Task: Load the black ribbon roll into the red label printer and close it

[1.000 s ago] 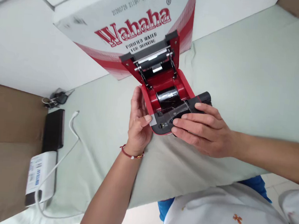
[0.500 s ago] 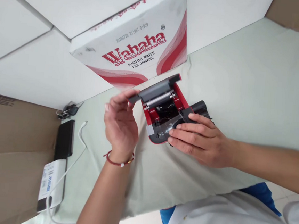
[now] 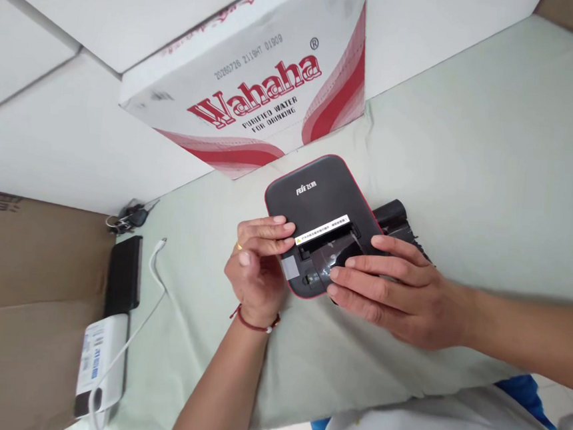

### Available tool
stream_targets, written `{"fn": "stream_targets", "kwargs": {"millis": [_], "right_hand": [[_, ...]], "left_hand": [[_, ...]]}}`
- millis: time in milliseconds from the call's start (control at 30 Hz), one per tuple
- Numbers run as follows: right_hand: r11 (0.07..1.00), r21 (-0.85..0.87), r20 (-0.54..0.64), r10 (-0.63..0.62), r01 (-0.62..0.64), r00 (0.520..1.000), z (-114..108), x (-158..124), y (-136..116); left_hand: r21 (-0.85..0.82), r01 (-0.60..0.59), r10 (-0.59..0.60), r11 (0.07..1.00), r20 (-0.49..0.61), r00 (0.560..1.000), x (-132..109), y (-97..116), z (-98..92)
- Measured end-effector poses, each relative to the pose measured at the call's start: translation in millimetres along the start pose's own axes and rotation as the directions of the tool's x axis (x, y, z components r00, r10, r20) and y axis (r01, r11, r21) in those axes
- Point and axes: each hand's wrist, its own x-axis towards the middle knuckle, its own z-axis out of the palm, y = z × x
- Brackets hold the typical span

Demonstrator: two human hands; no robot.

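A small black printer with a red rim (image 3: pixel 318 201) lies on the pale green cloth (image 3: pixel 447 155), its lid down. My left hand (image 3: pixel 256 266) presses curled fingers on the lid's near left corner. My right hand (image 3: pixel 390 288) rests against the printer's right front, its fingers stretched over a clear glossy strip (image 3: pixel 336 253) coming out of the slot. A white warning label runs across the lid's front edge.
A white and red Wahaha carton (image 3: pixel 257 92) stands just behind the printer. At the left lie a bunch of keys (image 3: pixel 130 216), a black box (image 3: pixel 124 274), a white power bank (image 3: pixel 100 359) and its white cable (image 3: pixel 154 290). Brown cardboard (image 3: pixel 17 312) covers the far left.
The printer's lid was standing open a second ago. My left hand swung it down and it now lies flat. My right hand stayed at the front of the printer.
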Motion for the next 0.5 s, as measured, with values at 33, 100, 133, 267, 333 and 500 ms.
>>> {"fn": "stream_targets", "kwargs": {"millis": [33,100,133,267,333,500], "right_hand": [[1.0,0.009,0.002,0.003,-0.003,1.0,0,0,0],[1.0,0.024,0.01,0.012,-0.012,1.0,-1,1,0],[0.999,0.027,0.018,0.016,-0.016,1.0,-2,1,0],[1.0,0.013,0.036,0.007,-0.008,0.999,-1,-1,0],[1.0,0.007,0.026,0.003,-0.003,1.0,0,-3,0],[1.0,0.017,0.025,0.023,-0.024,0.999,0,-4,-1]], "left_hand": [[0.02,-0.018,0.017,1.0,0.019,1.0,0,-1,-2.3],[0.06,-0.045,0.039,0.997,0.093,0.995,0,-2,-9.4],[0.075,-0.052,0.04,0.996,0.145,0.989,1,-2,-13.4],[0.055,-0.034,0.018,0.998,0.273,0.962,-2,0,-22.0],[-0.01,0.061,-0.057,0.998,0.24,0.969,-6,1,-18.9],[-0.249,0.442,-0.383,0.861,0.253,0.888,-8,3,-7.5]]}}
